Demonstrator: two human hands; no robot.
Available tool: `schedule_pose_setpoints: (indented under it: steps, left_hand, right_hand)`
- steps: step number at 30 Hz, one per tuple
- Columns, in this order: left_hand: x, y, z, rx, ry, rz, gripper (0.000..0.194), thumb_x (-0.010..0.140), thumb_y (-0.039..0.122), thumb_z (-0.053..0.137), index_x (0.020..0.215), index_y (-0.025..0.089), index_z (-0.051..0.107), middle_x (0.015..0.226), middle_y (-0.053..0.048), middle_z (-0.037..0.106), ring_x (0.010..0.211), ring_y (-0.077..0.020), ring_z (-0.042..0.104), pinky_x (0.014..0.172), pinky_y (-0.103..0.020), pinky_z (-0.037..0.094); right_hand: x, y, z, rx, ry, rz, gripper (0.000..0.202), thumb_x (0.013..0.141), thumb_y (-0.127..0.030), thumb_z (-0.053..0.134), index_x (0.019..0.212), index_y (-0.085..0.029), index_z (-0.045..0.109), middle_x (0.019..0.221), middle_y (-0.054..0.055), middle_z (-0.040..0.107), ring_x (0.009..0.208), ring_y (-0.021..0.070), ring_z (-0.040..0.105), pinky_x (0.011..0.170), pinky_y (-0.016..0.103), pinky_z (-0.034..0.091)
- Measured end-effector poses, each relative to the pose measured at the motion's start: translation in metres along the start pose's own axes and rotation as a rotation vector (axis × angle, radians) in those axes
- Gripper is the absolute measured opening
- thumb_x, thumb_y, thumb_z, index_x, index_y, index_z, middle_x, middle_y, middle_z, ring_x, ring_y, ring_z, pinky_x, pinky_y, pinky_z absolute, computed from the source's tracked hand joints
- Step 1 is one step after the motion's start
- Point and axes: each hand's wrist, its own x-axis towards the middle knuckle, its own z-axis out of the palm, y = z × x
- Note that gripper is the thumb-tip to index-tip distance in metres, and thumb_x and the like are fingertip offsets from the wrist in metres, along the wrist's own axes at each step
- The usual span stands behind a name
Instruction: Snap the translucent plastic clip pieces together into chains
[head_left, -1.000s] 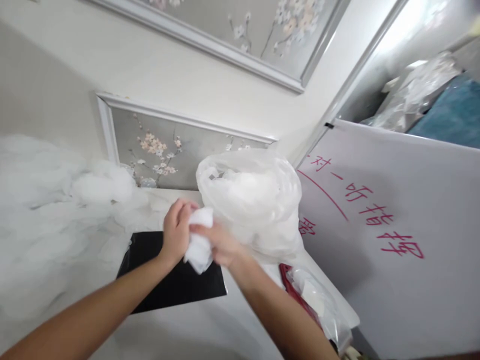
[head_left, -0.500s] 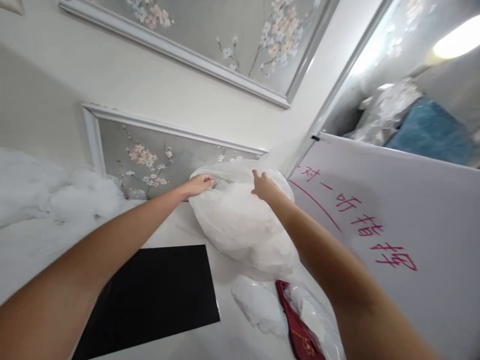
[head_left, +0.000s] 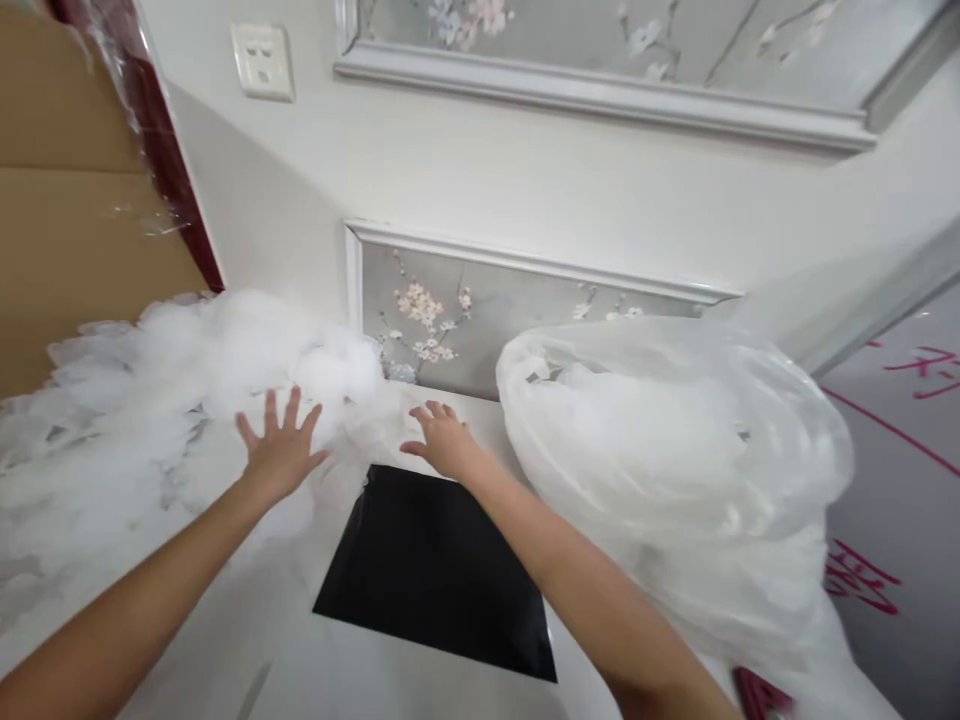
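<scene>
A large heap of white, gauzy, fluffy pieces [head_left: 187,400] spreads over the left of the white table. My left hand [head_left: 279,450] is over the right part of this heap, fingers spread wide, holding nothing; whether it touches the heap I cannot tell. My right hand [head_left: 444,440] reaches in from the right, just beyond the black rectangular sheet [head_left: 442,570], fingers apart and nothing in them. Right of it stands a translucent plastic bag [head_left: 780,500], its mouth open and similar white fluff [head_left: 645,420] inside.
Behind the table is a wall with a framed floral panel [head_left: 517,300] and a wall socket [head_left: 262,62]. A cardboard box [head_left: 82,230] stands at the left. A dark red object [head_left: 761,692] lies at the lower right, near a white board with red writing [head_left: 911,450].
Both hands have left the bag and moved left, toward the fluffy heap, their fingers now spread. The view has turned left, bringing the cardboard box and socket into sight.
</scene>
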Motion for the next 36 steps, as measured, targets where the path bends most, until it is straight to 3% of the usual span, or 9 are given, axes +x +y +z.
schedule_pose_setpoints:
  steps: [2, 4, 9, 14, 18, 22, 28, 32, 36]
  left_hand:
    - [-0.01, -0.018, 0.0, 0.207, 0.092, -0.124, 0.076, 0.086, 0.047, 0.053, 0.153, 0.018, 0.031, 0.166, -0.015, -0.004, 0.147, -0.0431, -0.018, 0.105, -0.077, -0.007]
    - [-0.009, -0.035, -0.006, 0.284, 0.092, -0.24, 0.086, 0.086, 0.057, 0.05, 0.156, 0.02, 0.017, 0.165, -0.014, -0.011, 0.147, -0.0464, -0.017, 0.103, -0.081, 0.006]
    - [0.014, -0.057, -0.009, 0.154, -0.125, -0.352, 0.105, 0.078, 0.067, 0.055, 0.157, 0.027, -0.002, 0.164, -0.015, -0.016, 0.14, -0.0545, 0.027, 0.096, -0.07, 0.038]
    - [0.033, -0.055, 0.009, 0.233, -0.167, -0.399, 0.107, 0.072, 0.064, 0.063, 0.157, 0.031, 0.007, 0.166, -0.015, -0.005, 0.133, -0.0581, 0.034, 0.09, -0.072, 0.038]
    - [0.036, -0.057, 0.019, 0.265, -0.108, -0.362, 0.093, 0.073, 0.063, 0.062, 0.153, 0.027, 0.03, 0.164, -0.019, 0.013, 0.128, -0.056, 0.041, 0.092, -0.067, 0.037]
    - [0.035, -0.054, 0.029, 0.278, 0.021, -0.293, 0.07, 0.08, 0.052, 0.058, 0.142, 0.021, 0.044, 0.156, -0.02, 0.031, 0.121, -0.0505, 0.048, 0.091, -0.062, 0.04]
    - [0.037, -0.04, 0.023, 0.205, 0.086, -0.209, 0.044, 0.084, 0.026, 0.051, 0.127, 0.018, 0.049, 0.132, -0.017, 0.052, 0.098, -0.0342, 0.064, 0.076, -0.043, 0.05]
    - [0.029, -0.021, 0.004, 0.139, 0.082, -0.042, 0.042, 0.083, 0.025, 0.052, 0.125, 0.023, 0.05, 0.128, -0.012, 0.054, 0.097, -0.0296, 0.065, 0.075, -0.04, 0.05]
    - [0.009, 0.017, 0.004, 0.09, 0.001, 0.265, 0.05, 0.079, 0.025, 0.057, 0.128, 0.032, 0.053, 0.132, -0.003, 0.056, 0.11, -0.0266, 0.06, 0.082, -0.036, 0.05]
  right_hand:
    - [0.027, -0.006, 0.037, 0.065, -0.042, 0.065, 0.063, 0.089, -0.047, 0.061, 0.145, -0.028, 0.039, 0.159, 0.015, 0.027, 0.144, 0.0403, 0.026, 0.102, 0.058, 0.039]
    - [0.052, -0.011, 0.061, 0.103, 0.01, 0.077, 0.068, 0.09, -0.05, 0.058, 0.149, -0.029, 0.032, 0.162, 0.015, 0.02, 0.147, 0.0402, 0.02, 0.106, 0.059, 0.033]
    - [0.117, -0.051, 0.077, 0.159, 0.154, -0.096, 0.077, 0.087, -0.06, 0.056, 0.152, -0.034, 0.024, 0.163, 0.011, 0.018, 0.145, 0.0387, 0.023, 0.106, 0.055, 0.035]
    - [0.186, -0.116, 0.076, 0.169, 0.067, -0.03, 0.086, 0.084, -0.066, 0.054, 0.154, -0.041, 0.009, 0.166, 0.01, 0.003, 0.133, 0.0423, 0.04, 0.091, 0.056, 0.045]
    - [0.214, -0.152, 0.09, 0.091, 0.018, 0.032, 0.08, 0.084, -0.054, 0.062, 0.151, -0.039, 0.022, 0.164, 0.013, 0.012, 0.131, 0.048, 0.037, 0.082, 0.062, 0.045]
    - [0.212, -0.16, 0.103, 0.058, 0.095, -0.012, 0.043, 0.097, -0.024, 0.041, 0.14, -0.031, 0.044, 0.151, 0.014, 0.038, 0.127, 0.0395, 0.041, 0.085, 0.058, 0.043]
    - [0.18, -0.143, 0.087, 0.01, 0.15, -0.165, 0.04, 0.098, -0.013, 0.033, 0.127, -0.03, 0.055, 0.13, 0.01, 0.055, 0.115, 0.0265, 0.052, 0.084, 0.038, 0.048]
    - [0.142, -0.1, 0.056, -0.036, 0.132, -0.177, 0.04, 0.094, -0.013, 0.041, 0.126, -0.031, 0.055, 0.124, 0.008, 0.057, 0.11, 0.0252, 0.058, 0.08, 0.033, 0.051]
    - [0.088, -0.033, 0.033, -0.07, 0.09, -0.09, 0.044, 0.085, -0.015, 0.056, 0.127, -0.03, 0.057, 0.125, 0.011, 0.057, 0.111, 0.0307, 0.059, 0.086, 0.042, 0.051]
